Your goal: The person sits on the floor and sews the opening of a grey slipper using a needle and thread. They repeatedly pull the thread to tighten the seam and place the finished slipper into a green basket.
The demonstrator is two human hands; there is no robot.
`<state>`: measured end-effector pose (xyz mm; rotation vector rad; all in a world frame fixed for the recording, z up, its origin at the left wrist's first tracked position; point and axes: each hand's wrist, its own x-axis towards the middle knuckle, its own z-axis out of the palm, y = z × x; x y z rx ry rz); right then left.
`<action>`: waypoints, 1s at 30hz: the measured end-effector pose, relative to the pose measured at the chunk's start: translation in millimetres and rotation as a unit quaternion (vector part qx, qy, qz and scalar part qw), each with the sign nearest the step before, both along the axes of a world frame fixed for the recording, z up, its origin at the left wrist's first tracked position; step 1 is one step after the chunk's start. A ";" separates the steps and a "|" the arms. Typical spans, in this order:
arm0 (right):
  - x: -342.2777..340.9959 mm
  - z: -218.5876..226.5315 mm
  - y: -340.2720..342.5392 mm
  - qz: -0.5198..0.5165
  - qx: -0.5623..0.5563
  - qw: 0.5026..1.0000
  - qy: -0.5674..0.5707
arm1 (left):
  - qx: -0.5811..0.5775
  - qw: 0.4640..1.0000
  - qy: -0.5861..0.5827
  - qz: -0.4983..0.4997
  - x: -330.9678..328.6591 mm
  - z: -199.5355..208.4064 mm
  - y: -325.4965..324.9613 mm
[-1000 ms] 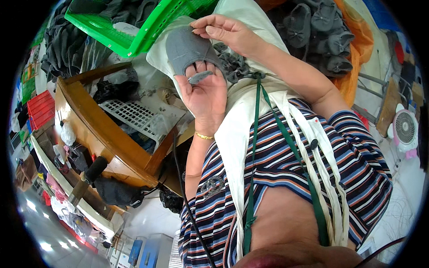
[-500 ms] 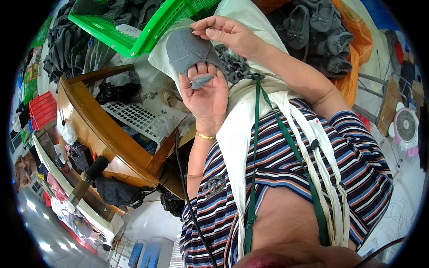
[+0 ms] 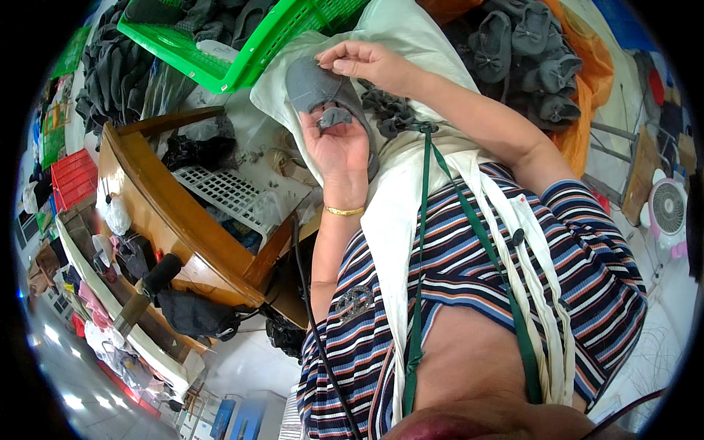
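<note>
at the hands (image 3: 339,154), grey slipper (image 3: 312,82); green basket (image 3: 253,57) bears tiny mark (image 3: 192,74)

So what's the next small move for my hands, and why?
I'd probably bring the right hand down from the toe of the grey slipper to the small grey piece. The left hand has its fingers tucked into the slipper, and the piece lies across them near the opening, so the right seems freer to adjust it.

Head-worn left fisheye — facing down, left hand (image 3: 342,150) and right hand (image 3: 375,68) near.
</note>
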<state>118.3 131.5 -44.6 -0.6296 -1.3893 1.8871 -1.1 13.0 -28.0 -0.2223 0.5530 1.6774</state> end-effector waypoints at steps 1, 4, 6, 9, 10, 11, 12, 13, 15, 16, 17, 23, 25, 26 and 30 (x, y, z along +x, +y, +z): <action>0.6 -1.1 0.9 0.000 -0.007 1.000 0.013 | 0.007 1.000 -0.005 -0.008 -2.3 -4.6 -0.3; 3.8 0.2 0.7 -0.045 -0.108 0.993 0.032 | 0.046 0.998 -0.005 -0.035 -9.1 -16.5 -0.7; 8.9 5.8 0.4 -0.079 -0.132 0.988 0.014 | 0.006 1.000 -0.003 -0.021 -4.7 -6.9 0.0; 12.3 2.3 -0.5 -0.094 -0.137 0.986 -0.001 | 0.061 0.997 -0.018 -0.039 -7.6 -11.7 -1.6; 12.9 -0.1 -1.1 -0.093 -0.134 0.987 -0.004 | 0.098 0.994 -0.024 -0.051 -9.0 -14.1 -2.4; 13.6 -1.6 -2.2 -0.088 -0.128 0.988 -0.002 | 0.054 0.998 -0.017 -0.039 -8.0 -15.9 -3.7; 14.9 -4.4 -3.3 -0.084 -0.122 0.989 -0.002 | 0.012 0.999 -0.011 -0.029 -2.7 -2.6 -1.0; 15.4 -4.8 -3.6 -0.080 -0.115 0.990 -0.001 | -0.030 0.999 -0.004 -0.017 0.6 6.7 0.9; 16.9 -4.5 -2.6 -0.072 -0.114 0.991 -0.003 | -0.034 0.999 -0.007 0.000 2.8 8.5 2.8; 17.7 -4.2 -2.1 -0.068 -0.113 0.991 -0.004 | -0.036 0.999 -0.009 0.009 3.7 9.5 3.6; 18.3 -3.5 -2.1 -0.066 -0.109 0.992 -0.006 | -0.042 0.999 -0.008 0.010 4.8 11.8 4.1; 23.0 -0.4 -2.8 -0.059 -0.089 0.994 -0.017 | -0.006 1.000 -0.020 -0.016 1.6 1.3 1.3; 24.0 -1.7 -3.3 -0.056 -0.080 0.995 -0.021 | 0.007 0.999 -0.022 -0.029 0.9 -1.4 0.4; 24.0 -1.5 -3.9 -0.063 -0.070 0.995 -0.034 | 0.012 0.999 -0.017 -0.034 1.0 -1.7 0.6; 19.6 4.8 -7.0 -0.066 0.006 0.985 -0.161 | 0.011 0.999 -0.013 -0.051 2.7 -2.4 2.8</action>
